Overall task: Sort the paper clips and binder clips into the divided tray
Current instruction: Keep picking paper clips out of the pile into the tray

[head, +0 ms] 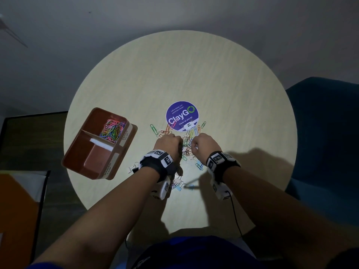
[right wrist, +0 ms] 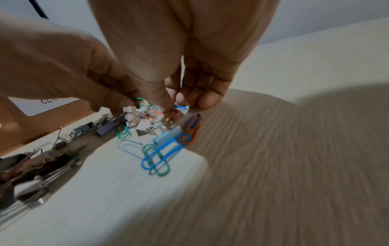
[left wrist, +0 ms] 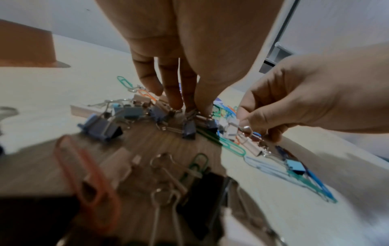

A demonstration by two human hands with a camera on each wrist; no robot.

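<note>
On a round table (head: 223, 84) lies a mixed pile of coloured paper clips and binder clips (head: 187, 149), and both hands reach into it. My left hand (head: 171, 141) comes down with fingers and thumb pinching the wire handles of a dark blue binder clip (left wrist: 189, 128). My right hand (head: 202, 142) has thumb and forefinger curled at the wire loop of a white binder clip (left wrist: 230, 129); the exact hold is blurred. The brown divided tray (head: 95, 160) stands to the left, with coloured paper clips (head: 112, 131) in its far compartment. I see nothing in its near compartment.
A purple round sticker (head: 182, 116) lies just beyond the pile. More binder clips (head: 134, 167) lie under my left wrist, and blue and green paper clips (right wrist: 155, 159) lie near my right wrist. A blue armchair (head: 320, 133) stands at the right. A black cable (head: 236, 220) hangs from my right wrist.
</note>
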